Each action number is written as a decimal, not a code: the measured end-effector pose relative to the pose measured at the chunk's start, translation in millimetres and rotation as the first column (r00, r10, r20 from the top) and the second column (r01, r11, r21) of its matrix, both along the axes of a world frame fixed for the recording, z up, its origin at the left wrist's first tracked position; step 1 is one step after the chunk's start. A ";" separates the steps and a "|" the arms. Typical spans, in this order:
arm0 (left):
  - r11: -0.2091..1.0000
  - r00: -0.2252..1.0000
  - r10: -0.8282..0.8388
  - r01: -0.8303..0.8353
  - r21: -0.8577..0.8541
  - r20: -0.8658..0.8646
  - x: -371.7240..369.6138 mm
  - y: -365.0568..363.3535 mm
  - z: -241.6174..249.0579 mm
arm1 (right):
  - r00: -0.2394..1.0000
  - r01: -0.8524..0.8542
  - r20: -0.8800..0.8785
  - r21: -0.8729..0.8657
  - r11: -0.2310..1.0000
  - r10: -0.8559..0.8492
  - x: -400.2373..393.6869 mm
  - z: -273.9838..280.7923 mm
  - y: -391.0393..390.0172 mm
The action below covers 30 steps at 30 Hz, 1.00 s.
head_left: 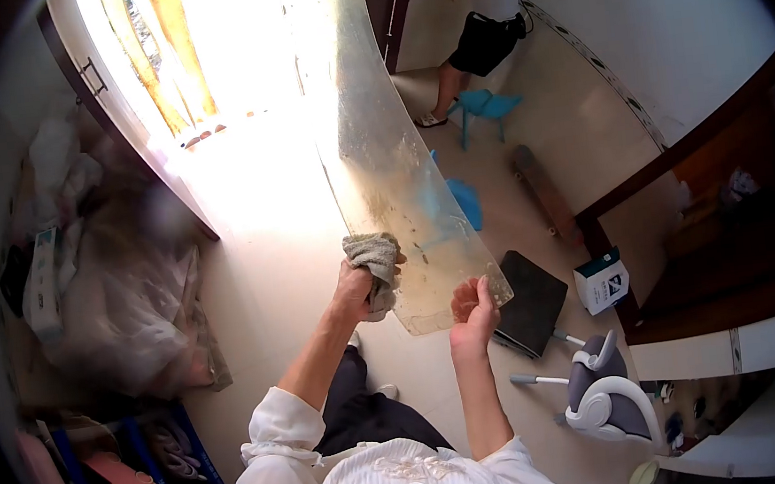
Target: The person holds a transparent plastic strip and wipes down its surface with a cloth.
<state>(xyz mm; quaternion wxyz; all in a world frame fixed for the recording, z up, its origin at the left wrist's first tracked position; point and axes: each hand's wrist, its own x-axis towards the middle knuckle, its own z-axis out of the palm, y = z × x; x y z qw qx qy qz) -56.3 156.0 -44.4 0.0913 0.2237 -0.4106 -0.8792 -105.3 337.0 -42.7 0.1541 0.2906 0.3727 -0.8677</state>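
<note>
A long clear plastic sheet [379,162], smudged with dark specks, runs from the bright doorway down toward me. My left hand [351,290] is closed around a bunched grey-green cloth [372,255], which lies against the sheet's left edge near its lower end. My right hand [474,316] grips the lower right corner of the sheet, thumb on the near side and fingers showing blurred through the plastic. The floor and part of a blue chair show through the sheet.
Another person [483,24] stands beyond a blue chair [485,104]. A skateboard [542,188], a dark flat box [531,302], a white box [602,282] and a grey-white padded item [601,390] are at right. Plastic-covered things [130,307] and a blue-framed rack [124,430] stand left.
</note>
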 end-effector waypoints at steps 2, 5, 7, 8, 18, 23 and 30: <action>0.995 0.999 -0.030 0.032 0.094 -0.021 1.2 3.3 -9.4 | 0.926 0.172 -0.377 0.412 0.895 -0.004 5.4 0.9 -8.0; 0.984 0.996 -0.089 0.086 0.158 0.012 1.0 19.2 -18.2 | 0.883 0.322 -0.467 0.525 0.787 -0.050 2.4 13.6 -18.5; 0.978 0.993 -0.114 0.111 0.179 0.008 -7.8 20.2 -19.1 | 0.852 0.377 -0.523 0.574 0.727 -0.029 -3.7 14.5 -14.9; 0.976 0.989 -0.150 0.145 0.160 0.018 -12.9 19.1 -19.7 | 0.831 0.309 -0.554 0.533 0.788 0.048 -6.7 15.1 -11.8; 0.958 0.972 -0.210 0.183 0.221 0.106 -41.1 6.4 -18.0 | 0.801 0.044 -0.528 0.522 0.852 0.282 -24.0 29.1 -36.1; 0.969 0.972 -0.217 0.202 0.146 0.094 -43.6 -0.8 -37.5 | 0.858 -0.225 -0.247 0.608 0.761 0.451 -31.2 21.4 -27.6; 0.777 0.985 -0.116 0.170 0.606 -0.128 -51.5 -4.8 -34.4 | 0.822 -0.024 -0.381 0.720 0.693 0.424 -17.8 18.0 -28.6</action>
